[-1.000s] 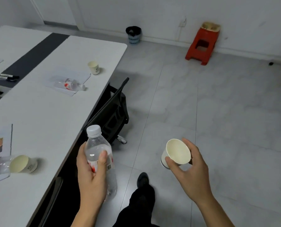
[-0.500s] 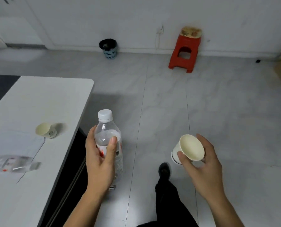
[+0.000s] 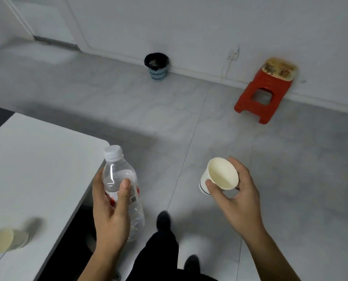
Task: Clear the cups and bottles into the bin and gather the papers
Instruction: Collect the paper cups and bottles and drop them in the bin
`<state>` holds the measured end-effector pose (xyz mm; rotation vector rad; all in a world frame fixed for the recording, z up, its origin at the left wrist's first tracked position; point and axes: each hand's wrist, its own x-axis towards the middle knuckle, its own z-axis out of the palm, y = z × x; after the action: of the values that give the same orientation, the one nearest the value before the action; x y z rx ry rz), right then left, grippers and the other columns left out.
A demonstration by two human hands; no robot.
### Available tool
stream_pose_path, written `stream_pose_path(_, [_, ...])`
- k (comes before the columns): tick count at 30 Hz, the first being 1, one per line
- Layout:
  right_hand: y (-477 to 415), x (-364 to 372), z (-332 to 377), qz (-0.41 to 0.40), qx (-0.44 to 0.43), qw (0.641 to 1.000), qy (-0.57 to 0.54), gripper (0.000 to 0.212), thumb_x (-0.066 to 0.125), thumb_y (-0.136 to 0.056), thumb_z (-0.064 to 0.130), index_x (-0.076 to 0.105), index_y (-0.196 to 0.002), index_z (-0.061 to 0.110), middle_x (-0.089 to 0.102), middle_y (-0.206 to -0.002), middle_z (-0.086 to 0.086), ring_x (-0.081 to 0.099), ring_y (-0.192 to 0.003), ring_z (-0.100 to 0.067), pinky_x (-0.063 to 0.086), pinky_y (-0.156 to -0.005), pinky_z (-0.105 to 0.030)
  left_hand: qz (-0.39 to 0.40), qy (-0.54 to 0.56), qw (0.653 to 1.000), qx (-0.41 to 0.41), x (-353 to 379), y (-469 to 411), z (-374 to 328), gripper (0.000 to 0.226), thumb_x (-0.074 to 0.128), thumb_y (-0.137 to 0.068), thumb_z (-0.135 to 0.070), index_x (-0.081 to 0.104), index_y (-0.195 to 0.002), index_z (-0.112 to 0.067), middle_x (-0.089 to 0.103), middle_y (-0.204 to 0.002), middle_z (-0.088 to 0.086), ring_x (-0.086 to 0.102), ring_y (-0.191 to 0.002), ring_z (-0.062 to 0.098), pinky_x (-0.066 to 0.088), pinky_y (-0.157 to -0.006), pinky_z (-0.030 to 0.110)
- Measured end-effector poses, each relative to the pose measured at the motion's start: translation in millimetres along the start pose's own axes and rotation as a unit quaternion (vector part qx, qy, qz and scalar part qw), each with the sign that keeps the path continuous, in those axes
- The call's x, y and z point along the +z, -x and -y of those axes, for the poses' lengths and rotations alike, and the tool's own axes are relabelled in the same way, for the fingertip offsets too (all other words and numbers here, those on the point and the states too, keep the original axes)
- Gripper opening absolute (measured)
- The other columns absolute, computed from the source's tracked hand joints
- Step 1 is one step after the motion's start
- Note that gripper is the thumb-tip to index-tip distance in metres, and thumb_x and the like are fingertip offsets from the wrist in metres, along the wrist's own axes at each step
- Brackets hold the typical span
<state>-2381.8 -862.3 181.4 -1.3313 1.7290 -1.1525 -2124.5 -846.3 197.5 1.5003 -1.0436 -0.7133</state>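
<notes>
Trouble, if it comes, starts with the right hand (image 3: 240,199). I've only a light pinch on the paper cup (image 3: 222,175), thumb on the near wall and fingers round the far side, and the cup is tipped with its mouth toward me. Squeeze harder and the thin wall buckles. Loosen mid-stride and it drops to the floor well short of the bin (image 3: 158,73). Dregs would spill at that tilt, though I see none inside.

The left hand (image 3: 110,211) is wrapped round the belly of the water bottle (image 3: 118,171), thumb across the front by the label. The cap is on and the bottle is near upright. It's smooth clear plastic, so I judge it could slide through the palm if I swing it.

Bigger worry: the bin looks small and sits well ahead against the wall. A toss from here would likely miss or tip it, so I'd carry both right up to it.

Both forearms reach forward, palms turned inward, hands well apart. A red stool (image 3: 266,90) sits right of the bin, so no drifting that way. Another cup (image 3: 5,240) lies on its side on the surface (image 3: 37,159), far back from the bin and to its left.
</notes>
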Motion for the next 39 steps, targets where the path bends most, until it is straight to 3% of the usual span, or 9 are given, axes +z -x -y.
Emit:
stream_pose_path(3, [-84, 33, -7, 0.035, -0.003, 0.999, 0.023, 0.076, 0.08, -0.066, 0.053, 0.051, -0.134, 0.034, 0.057, -0.129, 0.02, 0.055, -0.116, -0.002, 0.046, -0.086, -0.016, -0.03, -0.001, 0.999, -0.013, 34, -67, 20, 0.049, 0.055, -0.088, -0.052, 0.05, -0.132, -0.03, 0.062, -0.12, -0.003, 0.061, -0.108, 0.022, 0.05, -0.093, 0.047])
stream_pose_path(10, [-294, 98, 21, 0.047, -0.007, 0.998, 0.052, 0.074, 0.084, -0.07, 0.04, 0.051, -0.135, 0.031, 0.057, -0.126, 0.017, 0.055, -0.111, -0.007, 0.052, -0.09, -0.03, -0.056, 0.036, 0.998, -0.017, 114, -275, 21, 0.052, 0.055, -0.085, -0.053, 0.051, -0.13, -0.029, 0.062, -0.116, -0.003, 0.063, -0.102, 0.01, 0.051, -0.083, 0.017])
stream_pose_path(14, [-410, 120, 53, 0.033, -0.015, 0.998, 0.06, 0.075, 0.084, -0.072, 0.038, 0.05, -0.138, 0.028, 0.055, -0.126, 0.014, 0.055, -0.111, -0.013, 0.051, -0.088, -0.03, -0.032, 0.05, 0.998, 0.006, 168, -397, -1, 0.062, 0.057, -0.086, -0.05, 0.047, -0.137, -0.018, 0.063, -0.118, 0.0, 0.064, -0.104, 0.015, 0.053, -0.091, 0.036])
stream_pose_path(19, [-537, 142, 46, -0.004, -0.013, 0.998, 0.057, 0.086, 0.075, -0.067, 0.054, 0.047, -0.143, 0.024, 0.054, -0.127, 0.012, 0.055, -0.109, -0.012, 0.049, -0.088, -0.032, 0.016, 0.042, 0.999, 0.012, 253, -522, -1, 0.067, 0.058, -0.085, -0.05, 0.044, -0.14, -0.013, 0.064, -0.116, 0.007, 0.065, -0.101, 0.022, 0.055, -0.088, 0.04])
stream_pose_path(25, [-736, 188, 28, 0.011, 0.001, 1.0, 0.023, 0.081, 0.082, -0.073, 0.039, 0.046, -0.144, 0.024, 0.052, -0.127, 0.011, 0.054, -0.109, -0.011, 0.045, -0.089, -0.027, 0.005, 0.008, 1.0, -0.017, 359, -676, 22, 0.069, 0.057, -0.084, -0.059, 0.045, -0.139, -0.02, 0.062, -0.121, 0.007, 0.064, -0.106, 0.028, 0.051, -0.092, 0.059])
stream_pose_path(29, [-863, 220, 60, 0.047, -0.03, 0.998, 0.017, 0.08, 0.083, -0.074, 0.037, 0.045, -0.144, 0.025, 0.05, -0.125, 0.017, 0.053, -0.112, -0.005, 0.041, -0.085, -0.014, -0.029, 0.003, 1.0, -0.004, 405, -775, 1, 0.06, 0.057, -0.084, -0.056, 0.049, -0.134, -0.024, 0.065, -0.109, -0.002, 0.066, -0.098, 0.023, 0.054, -0.086, 0.059])
stream_pose_path(33, [-970, 259, 94, 0.104, -0.059, 0.993, 0.025, 0.08, 0.083, -0.076, 0.038, 0.044, -0.144, 0.027, 0.049, -0.121, 0.026, 0.052, -0.11, 0.006, 0.043, -0.089, -0.015, -0.073, 0.013, 0.997, -0.006, 434, -863, -9, 0.058, 0.054, -0.085, -0.054, 0.048, -0.134, -0.023, 0.065, -0.109, -0.007, 0.068, -0.094, 0.014, 0.058, -0.082, 0.051])
stream_pose_path(36, [-1035, 294, 104, 0.135, -0.064, 0.988, 0.032, 0.08, 0.083, -0.075, 0.039, 0.043, -0.144, 0.031, 0.042, -0.121, 0.039, 0.043, -0.11, 0.024, 0.035, -0.085, -0.004, -0.099, -0.004, 0.995, -0.024, 450, -917, 11, 0.045, 0.053, -0.087, -0.056, 0.048, -0.129, -0.042, 0.062, -0.115, -0.006, 0.066, -0.102, 0.022, 0.056, -0.084, 0.055])
stream_pose_path(39, [-1097, 336, 98, 0.153, -0.051, 0.986, 0.048, 0.08, 0.084, -0.075, 0.041, 0.043, -0.143, 0.033, 0.043, -0.123, 0.039, 0.044, -0.113, 0.02, 0.041, -0.089, -0.013, -0.121, -0.011, 0.991, -0.062, 468, -980, 48, 0.053, 0.052, -0.086, -0.06, 0.048, -0.133, -0.036, 0.061, -0.12, -0.005, 0.065, -0.106, 0.022, 0.053, -0.088, 0.059])
